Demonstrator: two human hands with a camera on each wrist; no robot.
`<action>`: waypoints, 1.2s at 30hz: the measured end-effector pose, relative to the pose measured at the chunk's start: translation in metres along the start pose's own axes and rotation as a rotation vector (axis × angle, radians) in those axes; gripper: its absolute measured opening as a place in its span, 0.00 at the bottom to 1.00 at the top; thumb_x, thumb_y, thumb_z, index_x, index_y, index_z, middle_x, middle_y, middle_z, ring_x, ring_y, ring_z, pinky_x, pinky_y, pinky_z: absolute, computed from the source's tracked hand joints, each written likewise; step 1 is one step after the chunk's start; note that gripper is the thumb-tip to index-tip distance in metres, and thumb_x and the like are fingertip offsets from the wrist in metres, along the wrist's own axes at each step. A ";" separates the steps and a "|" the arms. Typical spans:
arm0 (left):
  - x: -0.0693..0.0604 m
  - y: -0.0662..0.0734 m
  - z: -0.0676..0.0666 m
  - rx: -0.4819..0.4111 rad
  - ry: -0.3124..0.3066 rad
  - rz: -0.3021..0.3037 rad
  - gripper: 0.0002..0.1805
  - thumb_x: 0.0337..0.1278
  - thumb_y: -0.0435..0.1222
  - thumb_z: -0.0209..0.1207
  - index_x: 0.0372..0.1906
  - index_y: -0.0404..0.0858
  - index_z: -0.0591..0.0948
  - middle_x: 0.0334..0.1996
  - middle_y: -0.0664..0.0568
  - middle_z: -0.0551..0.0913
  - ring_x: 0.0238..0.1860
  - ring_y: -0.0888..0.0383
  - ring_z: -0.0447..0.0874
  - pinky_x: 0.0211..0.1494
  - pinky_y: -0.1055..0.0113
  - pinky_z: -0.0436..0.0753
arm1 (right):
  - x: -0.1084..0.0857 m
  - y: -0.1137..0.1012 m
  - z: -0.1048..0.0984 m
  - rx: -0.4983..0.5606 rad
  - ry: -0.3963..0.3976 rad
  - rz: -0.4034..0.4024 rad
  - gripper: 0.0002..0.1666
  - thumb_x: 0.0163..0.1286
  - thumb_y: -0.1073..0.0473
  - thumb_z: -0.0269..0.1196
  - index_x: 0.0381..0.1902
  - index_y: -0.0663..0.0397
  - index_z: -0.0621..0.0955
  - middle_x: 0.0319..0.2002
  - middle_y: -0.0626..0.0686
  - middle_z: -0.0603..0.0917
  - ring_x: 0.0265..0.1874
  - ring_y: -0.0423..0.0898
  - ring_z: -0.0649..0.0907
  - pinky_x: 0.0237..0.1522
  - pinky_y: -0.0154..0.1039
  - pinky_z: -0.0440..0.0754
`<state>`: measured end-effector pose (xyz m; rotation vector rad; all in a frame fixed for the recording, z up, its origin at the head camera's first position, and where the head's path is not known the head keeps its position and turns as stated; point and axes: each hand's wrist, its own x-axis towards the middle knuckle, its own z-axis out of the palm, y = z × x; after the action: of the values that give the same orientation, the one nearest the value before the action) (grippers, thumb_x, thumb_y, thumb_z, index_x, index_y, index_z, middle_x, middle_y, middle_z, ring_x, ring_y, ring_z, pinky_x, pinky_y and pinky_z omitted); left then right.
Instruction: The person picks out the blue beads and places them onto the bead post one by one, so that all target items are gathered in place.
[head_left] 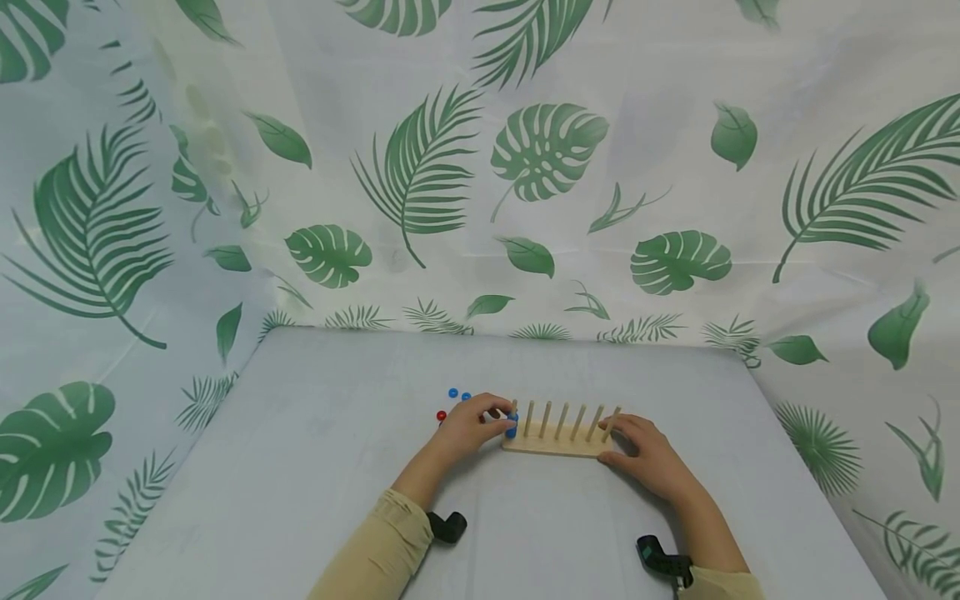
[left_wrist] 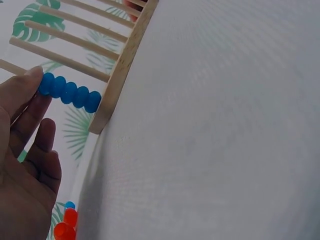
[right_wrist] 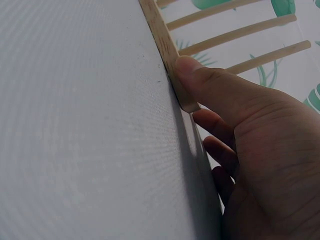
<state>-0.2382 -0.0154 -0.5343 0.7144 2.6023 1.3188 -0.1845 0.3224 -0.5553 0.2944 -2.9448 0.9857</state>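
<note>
A wooden peg board point(head_left: 558, 448) with a row of several upright pegs stands on the table. Blue beads point(left_wrist: 72, 93) are stacked on its leftmost peg, the lowest against the base. My left hand point(head_left: 471, 423) pinches the top blue bead of that stack between thumb and forefinger, near the peg's upper part. At the opposite end, my right hand point(head_left: 648, 452) grips the base, its thumb point(right_wrist: 189, 67) on the front edge and the other fingers behind. The remaining pegs point(head_left: 562, 421) carry no beads.
Loose beads lie on the table left of the board, partly behind my left hand: a red bead point(head_left: 441, 416) and blue beads point(head_left: 453, 392). The white table point(head_left: 360, 375) ends at a leaf-printed curtain point(head_left: 450, 283) behind and at the sides.
</note>
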 end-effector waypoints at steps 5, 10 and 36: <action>0.000 -0.001 -0.001 -0.005 -0.004 -0.001 0.13 0.65 0.48 0.61 0.51 0.53 0.82 0.51 0.62 0.83 0.50 0.62 0.79 0.51 0.66 0.78 | 0.000 0.001 0.001 -0.004 -0.001 0.005 0.32 0.59 0.41 0.71 0.59 0.47 0.79 0.65 0.62 0.74 0.68 0.65 0.67 0.66 0.67 0.61; 0.001 0.000 -0.002 -0.004 -0.017 0.008 0.13 0.65 0.48 0.61 0.52 0.53 0.82 0.51 0.62 0.83 0.51 0.61 0.79 0.52 0.65 0.77 | 0.000 0.002 0.001 -0.002 -0.001 0.012 0.33 0.59 0.41 0.71 0.59 0.47 0.79 0.65 0.62 0.74 0.68 0.64 0.67 0.66 0.67 0.61; 0.006 -0.020 -0.063 -0.010 0.039 -0.060 0.18 0.65 0.48 0.61 0.56 0.48 0.82 0.49 0.63 0.82 0.48 0.59 0.77 0.47 0.63 0.78 | 0.000 0.003 0.000 -0.007 -0.016 0.018 0.34 0.59 0.41 0.71 0.60 0.47 0.78 0.66 0.62 0.73 0.68 0.65 0.66 0.67 0.68 0.60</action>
<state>-0.2713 -0.0683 -0.5108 0.6098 2.6231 1.3406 -0.1851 0.3241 -0.5571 0.2772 -2.9698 0.9803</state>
